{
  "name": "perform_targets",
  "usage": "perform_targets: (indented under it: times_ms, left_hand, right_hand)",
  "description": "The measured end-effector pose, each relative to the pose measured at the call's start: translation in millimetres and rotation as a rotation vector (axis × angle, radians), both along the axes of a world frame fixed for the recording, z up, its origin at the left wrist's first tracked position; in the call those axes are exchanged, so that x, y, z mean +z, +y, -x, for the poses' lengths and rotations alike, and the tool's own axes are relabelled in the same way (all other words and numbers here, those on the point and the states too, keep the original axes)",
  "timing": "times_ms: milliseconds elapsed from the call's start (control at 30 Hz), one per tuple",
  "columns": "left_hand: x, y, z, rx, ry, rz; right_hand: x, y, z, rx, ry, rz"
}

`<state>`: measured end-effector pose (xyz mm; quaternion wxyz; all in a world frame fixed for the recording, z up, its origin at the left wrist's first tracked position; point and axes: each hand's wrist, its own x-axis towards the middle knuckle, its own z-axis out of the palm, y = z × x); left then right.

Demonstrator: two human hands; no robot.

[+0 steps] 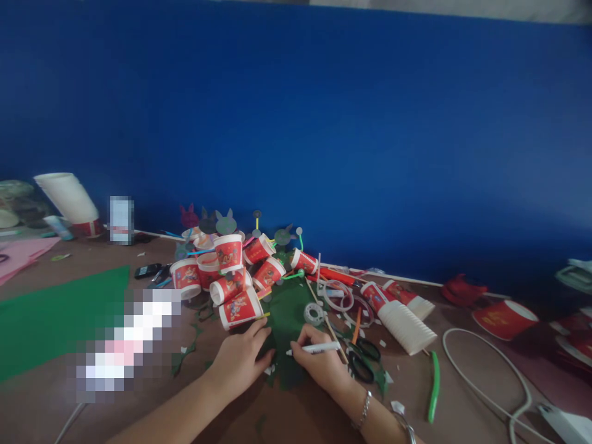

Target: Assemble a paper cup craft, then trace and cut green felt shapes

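A white marker pen (322,348) is gripped in my right hand (319,357), its tip pointing left over a dark green sheet of paper (289,314). My left hand (245,357) rests at the left edge of that sheet, fingers spread and holding nothing I can see. Just above the left hand, a red and white paper cup (240,308) lies tilted in a pile of similar cups. A roll of tape (314,314) sits on the sheet above my right hand. Black-handled scissors (363,367) lie to the right of that hand, among paper scraps.
Cut-out animal heads (226,222) top the cup pile. Nested paper cups (407,327) lie at right, near a green strip (433,387) and a looped white cable (504,357). A large green sheet (60,314) is at left. A blue wall (296,123) stands behind the table.
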<state>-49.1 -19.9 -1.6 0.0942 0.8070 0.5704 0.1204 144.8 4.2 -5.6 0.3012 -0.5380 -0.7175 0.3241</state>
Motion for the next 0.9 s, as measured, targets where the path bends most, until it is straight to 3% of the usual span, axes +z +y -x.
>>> perform_targets:
  times_ms: [533, 900]
  left_hand:
    - [-0.4, 0.7, 0.1, 0.002, 0.0, -0.004]
    - [2.2, 0.1, -0.7, 0.003, 0.013, 0.0]
  right_hand:
    - [2.3, 1.0, 0.0, -0.002, 0.012, -0.017]
    - [6.7, 2.6, -0.1, -0.045, 0.025, 0.053]
